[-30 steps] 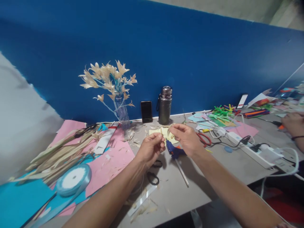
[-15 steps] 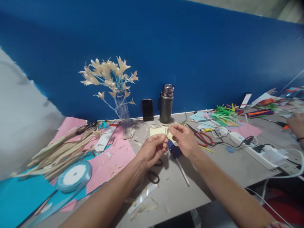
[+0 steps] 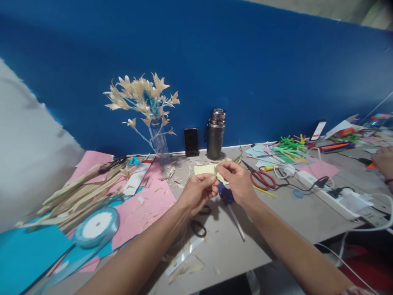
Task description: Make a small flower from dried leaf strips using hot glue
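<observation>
In the middle of the head view, my left hand (image 3: 199, 189) and my right hand (image 3: 236, 180) meet over the table with closed, pinching fingertips. Between them is a small pale strip (image 3: 215, 174), mostly covered by the fingers; it resembles dried husk. Yellow paper (image 3: 202, 169) lies just behind the hands. Beneath my right hand rests a blue glue gun (image 3: 225, 193), a clear glue stick (image 3: 237, 224) sticking out toward me. Dark scissor handles (image 3: 198, 228) show below my left hand, their blades hidden.
Husk strips (image 3: 82, 192) and a light-blue ribbon roll (image 3: 97, 227) cover the left side. A vase of husk flowers (image 3: 159, 143), a phone (image 3: 191, 142) and a flask (image 3: 215, 137) stand behind. Red-handled scissors (image 3: 263, 179) and a power strip (image 3: 325, 196) lie right. Another person's hand (image 3: 383, 162) is far right.
My right fingers have shifted slightly left and down against the pale strip. My left hand stays nearly still. The other person's hand at far right has moved a little.
</observation>
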A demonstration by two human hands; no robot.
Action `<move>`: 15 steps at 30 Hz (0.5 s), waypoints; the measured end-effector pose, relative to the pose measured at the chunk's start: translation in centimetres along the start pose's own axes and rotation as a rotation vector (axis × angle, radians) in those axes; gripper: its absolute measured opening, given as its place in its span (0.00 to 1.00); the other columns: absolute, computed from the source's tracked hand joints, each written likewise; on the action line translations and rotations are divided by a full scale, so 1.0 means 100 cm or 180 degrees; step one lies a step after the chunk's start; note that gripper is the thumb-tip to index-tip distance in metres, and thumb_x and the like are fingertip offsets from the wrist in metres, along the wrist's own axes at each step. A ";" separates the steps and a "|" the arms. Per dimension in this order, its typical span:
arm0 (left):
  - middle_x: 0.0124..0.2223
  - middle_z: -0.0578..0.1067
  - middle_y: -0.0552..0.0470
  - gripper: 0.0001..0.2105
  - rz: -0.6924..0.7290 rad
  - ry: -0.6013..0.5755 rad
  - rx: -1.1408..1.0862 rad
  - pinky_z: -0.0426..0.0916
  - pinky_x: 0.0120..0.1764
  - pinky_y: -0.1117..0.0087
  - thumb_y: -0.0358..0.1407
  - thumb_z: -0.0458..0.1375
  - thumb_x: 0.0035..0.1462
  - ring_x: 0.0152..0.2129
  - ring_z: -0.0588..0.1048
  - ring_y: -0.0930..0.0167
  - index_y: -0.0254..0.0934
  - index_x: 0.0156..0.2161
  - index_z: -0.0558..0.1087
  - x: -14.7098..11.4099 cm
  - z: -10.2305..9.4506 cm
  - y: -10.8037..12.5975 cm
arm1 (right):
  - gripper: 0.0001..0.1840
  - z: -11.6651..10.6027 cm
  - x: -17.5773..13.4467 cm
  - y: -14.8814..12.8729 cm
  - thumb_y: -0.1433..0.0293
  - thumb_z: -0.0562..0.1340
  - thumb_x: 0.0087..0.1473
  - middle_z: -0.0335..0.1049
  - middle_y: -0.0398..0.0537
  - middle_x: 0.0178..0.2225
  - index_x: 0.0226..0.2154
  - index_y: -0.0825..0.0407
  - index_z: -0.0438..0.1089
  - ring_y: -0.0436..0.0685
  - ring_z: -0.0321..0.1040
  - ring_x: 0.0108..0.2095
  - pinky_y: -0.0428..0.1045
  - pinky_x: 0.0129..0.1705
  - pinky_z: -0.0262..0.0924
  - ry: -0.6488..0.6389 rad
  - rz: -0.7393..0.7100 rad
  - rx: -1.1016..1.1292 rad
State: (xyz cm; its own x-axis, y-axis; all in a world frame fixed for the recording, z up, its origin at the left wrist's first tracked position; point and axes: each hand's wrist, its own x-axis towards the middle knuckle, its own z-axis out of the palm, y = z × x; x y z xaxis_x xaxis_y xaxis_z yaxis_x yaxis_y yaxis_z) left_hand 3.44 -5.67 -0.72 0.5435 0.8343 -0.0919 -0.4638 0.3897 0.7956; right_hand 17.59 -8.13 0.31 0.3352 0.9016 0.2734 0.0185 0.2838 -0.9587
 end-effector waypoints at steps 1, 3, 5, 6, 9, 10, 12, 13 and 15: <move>0.25 0.75 0.51 0.13 0.0029 -0.0002 0.0068 0.66 0.23 0.78 0.36 0.74 0.41 0.18 0.70 0.79 0.30 0.27 0.76 0.000 0.001 0.000 | 0.13 0.000 -0.001 -0.001 0.59 0.71 0.46 0.70 0.41 0.25 0.27 0.51 0.74 0.51 0.64 0.27 0.47 0.32 0.61 0.0006 -0.0020 -0.0029; 0.25 0.75 0.51 0.14 0.0090 -0.0013 0.0206 0.66 0.22 0.77 0.38 0.74 0.41 0.18 0.70 0.78 0.29 0.27 0.76 -0.001 0.001 0.001 | 0.13 0.000 -0.002 -0.001 0.59 0.71 0.46 0.71 0.41 0.25 0.27 0.51 0.74 0.51 0.64 0.27 0.47 0.32 0.61 0.0022 -0.0045 -0.0077; 0.25 0.75 0.50 0.15 0.0159 -0.0022 0.0318 0.65 0.22 0.77 0.39 0.73 0.42 0.18 0.70 0.78 0.29 0.27 0.76 -0.001 0.002 0.001 | 0.12 0.000 -0.002 -0.001 0.60 0.70 0.47 0.71 0.41 0.26 0.27 0.52 0.74 0.51 0.64 0.27 0.47 0.32 0.60 0.0036 -0.0056 -0.0126; 0.26 0.75 0.50 0.15 0.0202 -0.0020 0.0365 0.65 0.22 0.77 0.39 0.73 0.42 0.18 0.70 0.78 0.30 0.27 0.76 -0.002 0.002 0.000 | 0.12 0.000 -0.002 0.000 0.60 0.70 0.47 0.71 0.41 0.26 0.28 0.52 0.75 0.51 0.64 0.27 0.47 0.33 0.60 0.0041 -0.0066 -0.0148; 0.27 0.76 0.51 0.15 0.0377 -0.0009 0.0575 0.65 0.23 0.75 0.41 0.72 0.45 0.19 0.71 0.77 0.31 0.28 0.75 -0.003 0.002 0.000 | 0.12 -0.001 -0.003 0.002 0.60 0.70 0.48 0.72 0.41 0.26 0.28 0.52 0.75 0.51 0.64 0.27 0.47 0.33 0.60 0.0046 -0.0129 -0.0193; 0.27 0.76 0.51 0.15 0.0446 -0.0001 0.0674 0.65 0.23 0.75 0.41 0.71 0.46 0.19 0.71 0.76 0.31 0.29 0.74 -0.004 0.002 0.000 | 0.12 -0.002 -0.003 0.002 0.60 0.70 0.48 0.72 0.42 0.26 0.28 0.52 0.75 0.51 0.64 0.27 0.47 0.33 0.59 0.0036 -0.0155 -0.0202; 0.27 0.76 0.51 0.15 0.0650 0.0033 0.0908 0.66 0.25 0.74 0.42 0.69 0.48 0.20 0.71 0.76 0.32 0.30 0.73 -0.004 0.002 0.002 | 0.12 -0.004 -0.003 0.004 0.61 0.70 0.48 0.72 0.42 0.27 0.29 0.52 0.75 0.51 0.64 0.27 0.47 0.32 0.59 -0.0003 -0.0187 -0.0191; 0.27 0.76 0.52 0.14 0.0791 0.0066 0.1036 0.66 0.25 0.74 0.42 0.69 0.49 0.20 0.71 0.76 0.32 0.30 0.73 -0.005 0.002 0.003 | 0.12 -0.005 -0.004 0.004 0.61 0.70 0.48 0.72 0.42 0.26 0.30 0.52 0.75 0.51 0.64 0.27 0.47 0.32 0.59 -0.0021 -0.0195 -0.0172; 0.26 0.75 0.53 0.12 0.1117 0.0163 0.1306 0.65 0.27 0.74 0.40 0.67 0.51 0.20 0.70 0.76 0.33 0.30 0.73 -0.005 0.002 0.005 | 0.11 -0.007 -0.005 0.005 0.61 0.69 0.49 0.71 0.42 0.27 0.32 0.52 0.75 0.51 0.63 0.26 0.47 0.31 0.58 -0.0059 -0.0245 -0.0158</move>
State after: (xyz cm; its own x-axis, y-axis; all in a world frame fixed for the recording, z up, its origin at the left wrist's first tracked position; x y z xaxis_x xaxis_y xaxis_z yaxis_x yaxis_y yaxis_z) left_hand 3.09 -6.01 -0.16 0.3658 0.9089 0.2005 -0.2944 -0.0914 0.9513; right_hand 18.11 -8.62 -0.37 0.3134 0.8838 0.3473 0.0904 0.3364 -0.9374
